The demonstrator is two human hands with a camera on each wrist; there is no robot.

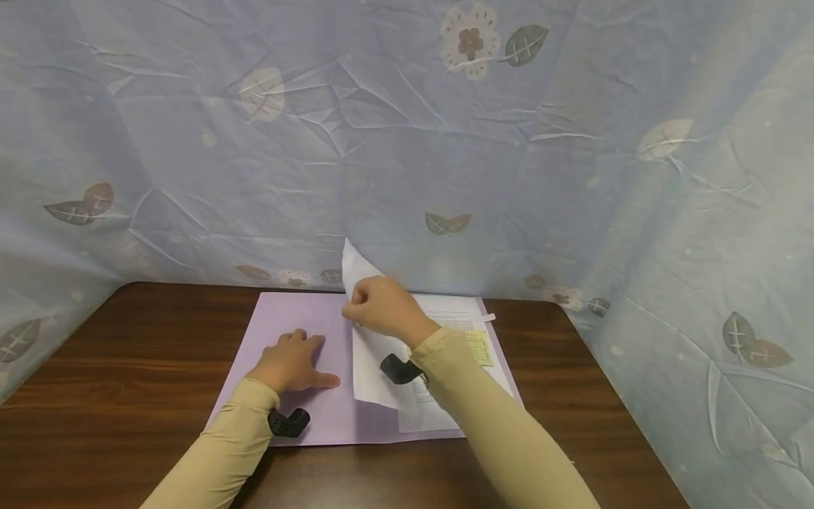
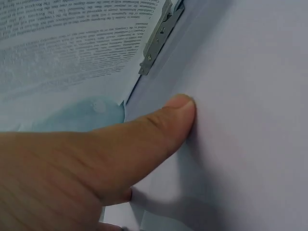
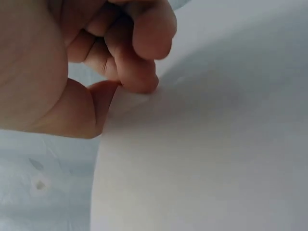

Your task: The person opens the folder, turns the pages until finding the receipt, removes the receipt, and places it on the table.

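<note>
A lilac folder [image 1: 331,420] lies opened flat on the table. My left hand [image 1: 289,364] rests on its left cover, fingers spread and thumb pointing right toward the spine. My right hand [image 1: 384,307] pinches the edge of a white sheet of paper [image 1: 375,375], which stands raised and curved over the folder's middle. In the right wrist view, thumb and fingertips meet on that sheet's edge. Printed pages [image 1: 445,307] lie on the folder's right side, partly hidden by my right arm. The left wrist view shows a metal clip [image 2: 159,41] at the spine beside printed text.
A yellow note [image 1: 478,346] sits on the printed pages, and a small white tab [image 1: 488,317] sticks out at their right edge. The dark wooden table [image 1: 127,353] surrounds the folder. Behind it hangs a pale blue patterned cloth [image 1: 381,177].
</note>
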